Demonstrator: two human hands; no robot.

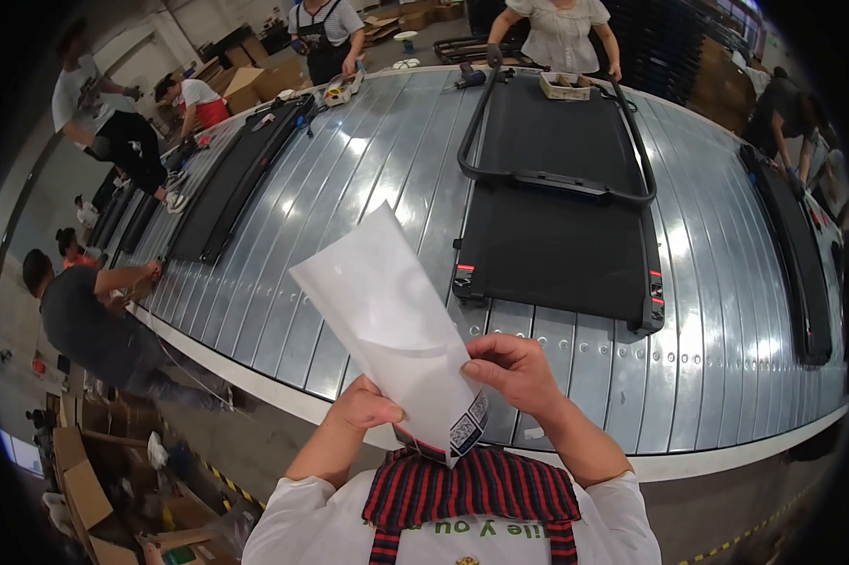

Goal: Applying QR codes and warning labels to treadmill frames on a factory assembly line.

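In front of my chest I hold a flat white packet (pixel 396 311), glossy, with a curved crease across its middle. Its lower corner bears a dark printed strip with black-and-white square codes. My left hand (pixel 368 405) grips the lower left edge, thumb on top. On the right edge, my right hand (pixel 514 372) pinches the packet between thumb and fingers. Beyond it, on the slatted metal conveyor (pixel 349 188), lies a black treadmill (pixel 561 245) with a black handrail frame (pixel 464 141) laid over it.
More black treadmills lie on the conveyor at left (pixel 241 179) and right (pixel 796 254). A power drill (pixel 468 77) and a parts box (pixel 566 88) are at the far side. Several people work around the conveyor. Open cardboard boxes (pixel 85 490) stand at lower left.
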